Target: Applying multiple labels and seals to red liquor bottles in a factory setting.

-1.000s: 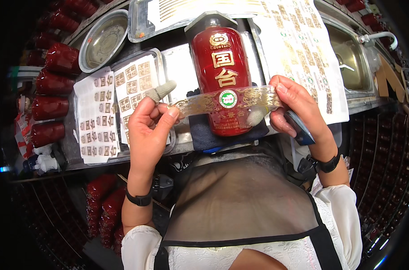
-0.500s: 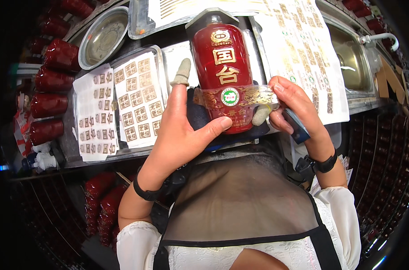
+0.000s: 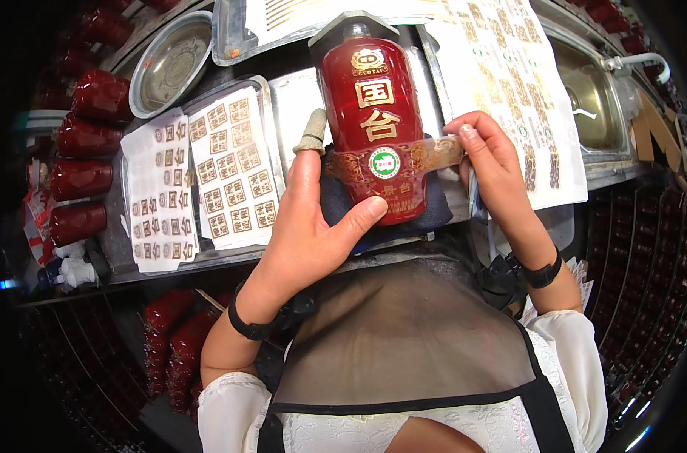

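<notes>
A red glass bottle [image 3: 375, 79] with gold raised characters lies on a dark blue cloth [image 3: 438, 214], its neck pointing away from me. Across its lower part runs a clear decal strip [image 3: 423, 156] with gold pattern and a round green-and-white emblem. My left hand [image 3: 302, 219] holds the bottle's lower left side, thumb on the front and cot-covered forefinger along the edge; its other fingers are hidden. My right hand [image 3: 496, 162] pinches the strip's right end, which sticks out past the bottle. A flat bluish tool [image 3: 474, 195] shows partly below that hand.
Sheets of gold decals [image 3: 234, 162] lie in a metal tray at left, and more decal sheets [image 3: 509, 90] at right. A metal basin [image 3: 172, 64] stands far left, near several red bottles [image 3: 86, 136]. A sink [image 3: 596, 109] with a white tap is at far right.
My right hand has turned, and its cot-covered finger has gone out of sight from beside the bottle. The bluish tool now shows less. My left forefinger has shifted slightly right.
</notes>
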The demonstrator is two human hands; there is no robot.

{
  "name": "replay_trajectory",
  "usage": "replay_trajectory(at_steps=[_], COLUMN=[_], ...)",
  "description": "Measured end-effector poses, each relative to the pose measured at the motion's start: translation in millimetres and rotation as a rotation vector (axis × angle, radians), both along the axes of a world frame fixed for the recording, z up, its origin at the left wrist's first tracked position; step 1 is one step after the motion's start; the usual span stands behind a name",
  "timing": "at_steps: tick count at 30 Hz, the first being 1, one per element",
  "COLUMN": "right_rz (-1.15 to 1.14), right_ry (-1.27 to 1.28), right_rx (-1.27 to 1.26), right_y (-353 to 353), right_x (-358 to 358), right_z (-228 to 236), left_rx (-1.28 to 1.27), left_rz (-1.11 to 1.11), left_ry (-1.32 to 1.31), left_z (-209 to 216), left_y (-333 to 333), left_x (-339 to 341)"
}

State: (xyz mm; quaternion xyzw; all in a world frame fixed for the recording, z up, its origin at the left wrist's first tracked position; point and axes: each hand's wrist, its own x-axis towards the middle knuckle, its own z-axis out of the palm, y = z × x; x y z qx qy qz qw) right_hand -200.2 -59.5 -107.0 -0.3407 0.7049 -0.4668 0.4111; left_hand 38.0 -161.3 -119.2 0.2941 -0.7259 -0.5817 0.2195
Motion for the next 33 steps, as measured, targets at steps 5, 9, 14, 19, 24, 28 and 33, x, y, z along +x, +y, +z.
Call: replay_trajectory(at_steps=[5,9,14,19,24,28,33], right_rz=[-0.015,0.216,0.170,0.157,0.201,0.153,0.105], right_ry=[0.274,0.513,0.228,0.154,0.241,0.106,0.110], right_rx=[-0.129,-0.145,-0.029,-0.048,-0.055,-0.065,-0.150], right_y=[11.3,14.2,12.3,13.2,10.9,8.5,-3.4], right_x=[17.3,27.8,24.1,23.6,25.0,23.5,25.2], right_z=[22.2,24.8,16.4,14.2,12.3,13.2,9.1], left_rx=[-0.026,-0.037,-0.033,-0.003,-0.140,-0.106,0.092], left_rz=[0.055,0.035,0.060,0.081,0.055,0.082,0.105], left_ry=[0.058,-0.018,-0.012,0.041,0.014,0.064,0.284], left_z=[-0.7,-2.2,-7.1,-10.6,-11.0,-9.6,-10.3], left_y=[-1.2,-4.9,-3.8,-3.7,-5.5,-10.7,-11.9], left_x=[-0.5,-1.9,-3.0,-2.6,-2.8,-4.2,-15.7])
